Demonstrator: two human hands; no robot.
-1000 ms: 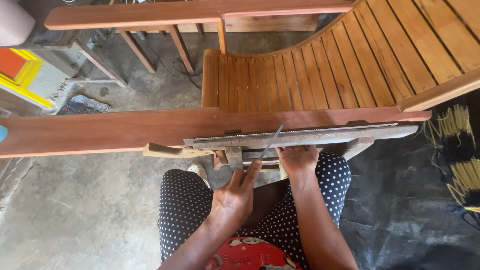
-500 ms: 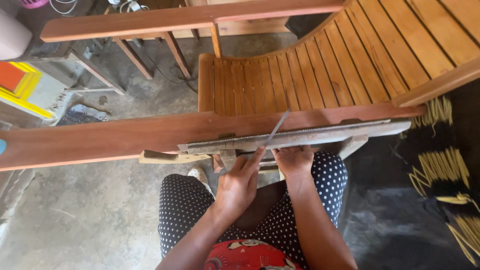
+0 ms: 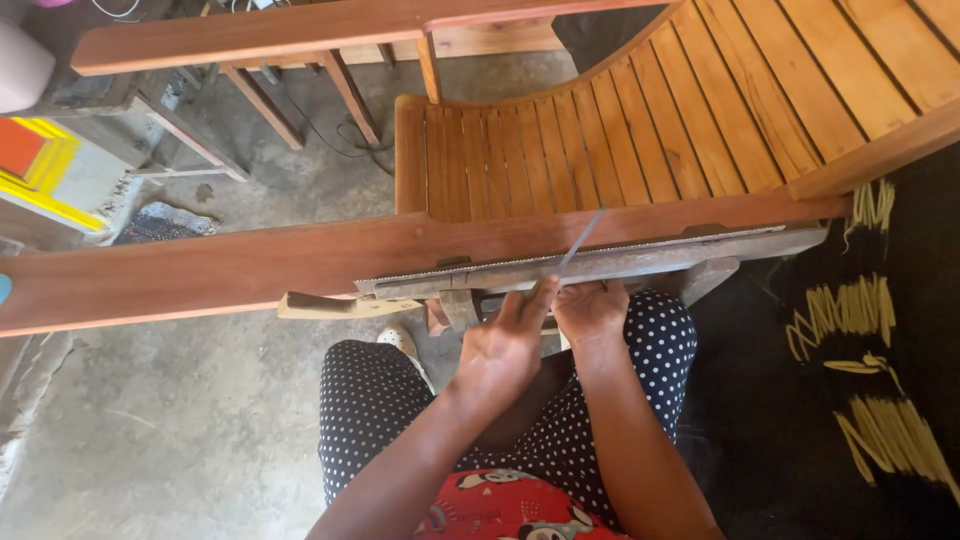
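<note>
My left hand (image 3: 505, 345) and right hand (image 3: 592, 312) both grip a thin metal file (image 3: 578, 243) lying across the saw blade (image 3: 600, 262) on the wooden plank (image 3: 250, 265).

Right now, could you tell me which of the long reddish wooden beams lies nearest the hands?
The lower beam, running just above both hands; the upper beam lies far beyond.

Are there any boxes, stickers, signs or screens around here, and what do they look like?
Box-like panel: far left on the floor beside the long wooden beam, flat-sided, orange middle with a yellow border on pale grey.
Blue round bit: at the left edge on the beam, too cut off to tell if it is a sticker.
No screens or signs show.
</note>
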